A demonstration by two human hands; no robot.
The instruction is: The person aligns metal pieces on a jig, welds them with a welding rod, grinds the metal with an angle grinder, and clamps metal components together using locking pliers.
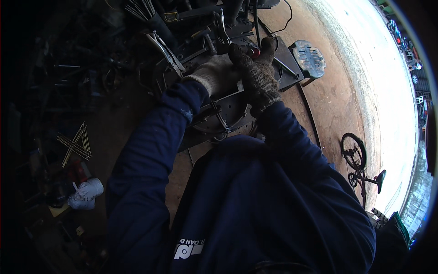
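My left hand, in a pale knitted glove, reaches over the dark metal workbench. Its fingers are hidden by shadow and by my other hand. Close beside it, my right hand, in a darker brown-grey glove, is curled around something I cannot make out; a small red part shows between thumb and fingers. A thin light metal rod slants across the bench just right of that hand. Locking pliers lie left of my left hand. A second pair of pliers and a hammer rest beyond my hands.
Past the bench's right end stands a grey-blue plastic stool. A bicycle is on the right. Thin rods stand in a dark tube at far left. Yellowish rods and a white bundle are on the left.
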